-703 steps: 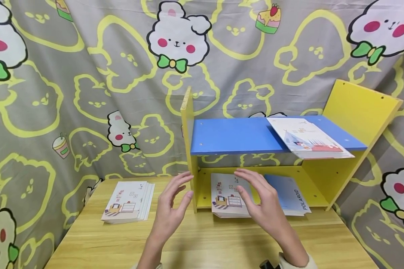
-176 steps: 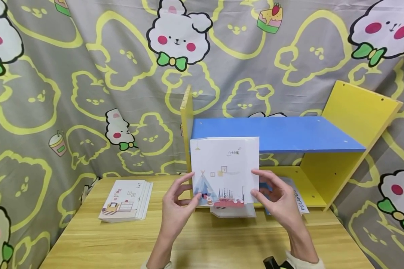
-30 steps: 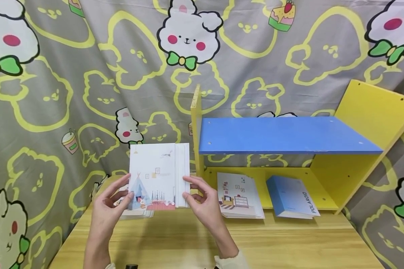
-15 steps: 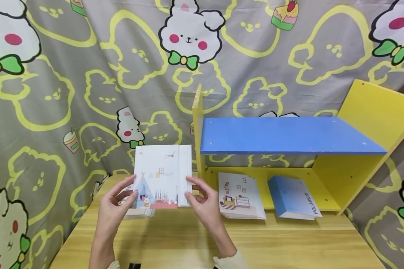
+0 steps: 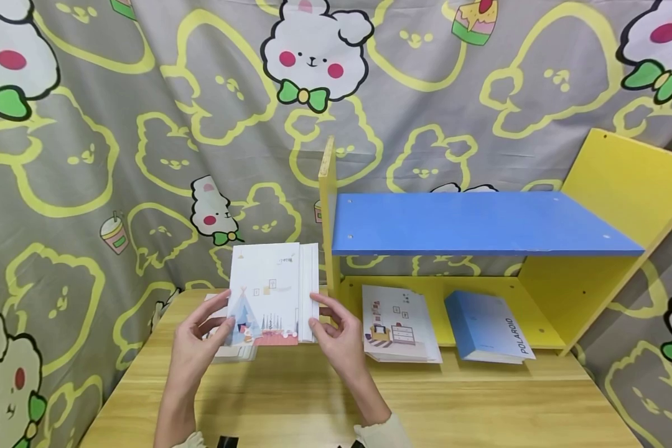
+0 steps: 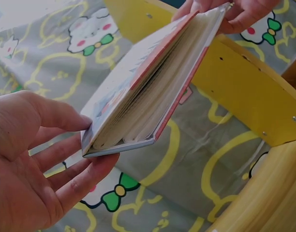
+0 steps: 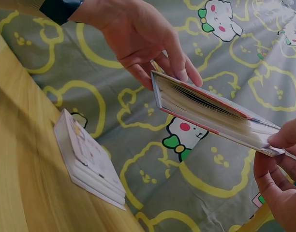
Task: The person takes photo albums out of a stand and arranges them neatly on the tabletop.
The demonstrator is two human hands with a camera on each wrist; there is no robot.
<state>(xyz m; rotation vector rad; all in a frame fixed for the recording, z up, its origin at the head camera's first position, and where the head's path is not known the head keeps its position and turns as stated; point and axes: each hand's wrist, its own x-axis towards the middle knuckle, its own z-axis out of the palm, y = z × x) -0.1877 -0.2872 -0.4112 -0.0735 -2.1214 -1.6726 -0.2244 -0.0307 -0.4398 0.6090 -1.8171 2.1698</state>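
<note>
A white photo album (image 5: 266,292) with a blue tent drawn on its cover is held in the air above the left part of the table. My left hand (image 5: 196,342) pinches its left side, thumb on the front cover. At the opposite side my right hand (image 5: 340,333) pinches the edge. The pages (image 6: 153,92) are slightly parted at the lower edge, as the left wrist view shows. Behind and below it, a stack of white albums (image 7: 92,164) lies on the table, largely hidden in the head view by the held album.
To the right stands a yellow shelf unit with a blue middle board (image 5: 476,223). On its bottom board lie a white album (image 5: 400,323) with a room drawing and a blue POLAROID album (image 5: 487,326), both jutting past the front edge. A patterned curtain (image 5: 246,155) hangs behind the table.
The tent album lay on the blue board at first, then was held before the shelf, then carried left. Over the last second it has shifted slightly right and tipped back.
</note>
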